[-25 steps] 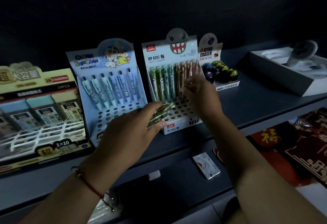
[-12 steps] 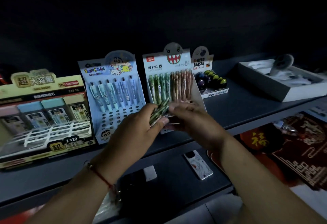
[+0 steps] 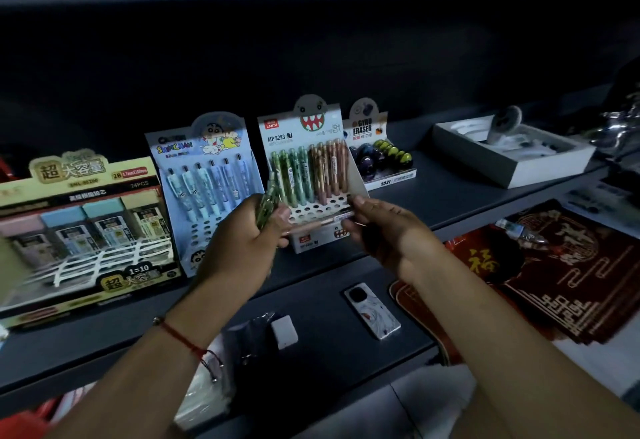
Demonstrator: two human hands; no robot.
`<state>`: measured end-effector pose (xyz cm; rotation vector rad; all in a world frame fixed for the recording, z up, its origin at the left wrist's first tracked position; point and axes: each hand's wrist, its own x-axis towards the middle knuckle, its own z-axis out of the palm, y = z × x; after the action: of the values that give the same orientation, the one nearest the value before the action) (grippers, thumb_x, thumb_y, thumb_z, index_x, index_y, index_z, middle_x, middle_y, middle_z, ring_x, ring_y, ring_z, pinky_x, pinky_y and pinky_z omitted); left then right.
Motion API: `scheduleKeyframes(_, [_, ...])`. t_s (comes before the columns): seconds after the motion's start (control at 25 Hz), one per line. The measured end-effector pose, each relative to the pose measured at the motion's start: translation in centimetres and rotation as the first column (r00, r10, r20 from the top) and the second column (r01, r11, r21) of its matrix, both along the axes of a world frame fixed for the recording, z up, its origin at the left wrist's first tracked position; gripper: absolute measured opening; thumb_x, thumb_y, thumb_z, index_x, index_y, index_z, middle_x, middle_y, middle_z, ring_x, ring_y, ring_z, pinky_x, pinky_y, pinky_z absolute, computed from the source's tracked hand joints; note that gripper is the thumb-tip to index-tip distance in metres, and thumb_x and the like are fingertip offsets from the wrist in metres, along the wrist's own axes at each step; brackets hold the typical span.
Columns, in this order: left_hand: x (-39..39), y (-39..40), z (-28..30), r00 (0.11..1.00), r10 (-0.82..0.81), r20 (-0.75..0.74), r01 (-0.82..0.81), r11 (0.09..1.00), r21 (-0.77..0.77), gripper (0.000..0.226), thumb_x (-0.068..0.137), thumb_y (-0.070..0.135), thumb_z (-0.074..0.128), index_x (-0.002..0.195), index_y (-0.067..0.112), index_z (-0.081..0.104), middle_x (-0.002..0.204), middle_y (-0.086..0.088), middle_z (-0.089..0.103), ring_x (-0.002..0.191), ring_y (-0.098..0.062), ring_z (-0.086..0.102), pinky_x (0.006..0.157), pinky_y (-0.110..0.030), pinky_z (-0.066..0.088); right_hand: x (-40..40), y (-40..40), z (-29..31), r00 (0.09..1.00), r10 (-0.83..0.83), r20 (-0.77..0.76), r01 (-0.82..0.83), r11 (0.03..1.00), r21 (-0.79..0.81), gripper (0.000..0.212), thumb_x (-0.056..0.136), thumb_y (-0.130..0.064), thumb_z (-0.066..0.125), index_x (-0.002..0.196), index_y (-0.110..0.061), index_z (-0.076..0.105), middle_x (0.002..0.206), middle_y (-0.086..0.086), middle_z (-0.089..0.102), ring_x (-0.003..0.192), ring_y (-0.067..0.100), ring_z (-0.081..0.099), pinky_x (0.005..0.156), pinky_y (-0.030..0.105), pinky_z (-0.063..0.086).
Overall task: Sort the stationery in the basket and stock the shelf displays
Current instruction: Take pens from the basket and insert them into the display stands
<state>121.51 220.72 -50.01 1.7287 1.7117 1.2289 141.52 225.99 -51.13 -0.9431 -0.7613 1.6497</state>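
Observation:
My left hand [image 3: 242, 244] grips a bundle of green patterned pens [image 3: 268, 201], their tips pointing up beside the monster pen display [image 3: 304, 133]. That white display stands on the dark shelf with green and brown pens upright in its back rows and open holes in front. My right hand [image 3: 384, 230] pinches a single brown pen [image 3: 318, 225], held level in front of the display's lower edge, its other end near my left hand.
A blue cartoon pen display [image 3: 204, 175] stands left of the monster one, a pencil-lead box [image 3: 79, 227] further left, a gyro eraser box [image 3: 377, 154] and a white tray [image 3: 512, 158] to the right. On the lower shelf lie a phone [image 3: 372, 310], a white eraser [image 3: 284, 331] and red paper goods [image 3: 561, 272].
My right hand came back from the display's pen rows to the bundle and has drawn one brown pen out to the right. My left hand tilted the bundle more upright.

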Motion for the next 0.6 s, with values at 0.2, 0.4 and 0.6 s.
scheduleKeyframes(0.2, [-0.3, -0.7, 0.7, 0.994, -0.007, -0.11, 0.009, 1.0, 0.015, 0.017, 0.098, 0.046, 0.045, 0.096, 0.031, 0.053, 0.074, 0.002, 0.063, 0.068, -0.018, 0.065, 0.064, -0.036, 0.048, 1.7, 1.3, -0.3, 0.99, -0.059, -0.125, 0.044, 0.992, -0.121, 0.007, 0.09, -0.016, 0.067, 0.086, -0.013, 0.062, 0.06, 0.0, 0.065, 0.051, 0.007, 0.065, 0.045, 0.015, 0.051])
scheduleKeyframes(0.4, [0.4, -0.9, 0.1, 0.965, -0.102, -0.241, 0.077, 0.991, -0.11, 0.022, 0.093, 0.058, 0.044, 0.109, 0.044, 0.041, 0.073, 0.007, 0.053, 0.064, -0.02, 0.057, 0.062, -0.036, 0.048, 2.7, 2.5, -0.6, 0.97, -0.125, -0.206, 0.097, 0.985, -0.142, 0.021, 0.067, -0.02, 0.076, 0.078, -0.012, 0.06, 0.072, 0.002, 0.043, 0.053, 0.007, 0.058, 0.046, 0.015, 0.051])
scheduleKeyframes(0.6, [0.5, -1.0, -0.6, 0.926, -0.215, -0.311, 0.168, 0.971, -0.17, 0.042, 0.084, 0.071, 0.035, 0.099, 0.035, 0.049, 0.058, -0.001, 0.05, 0.046, -0.014, 0.047, 0.049, -0.027, 0.033, 2.6, 2.4, -0.3, 0.939, -0.306, -0.155, 0.296, 0.952, -0.081, 0.016, 0.085, -0.013, 0.073, 0.099, -0.01, 0.066, 0.084, 0.005, 0.067, 0.065, 0.008, 0.063, 0.055, 0.016, 0.054])
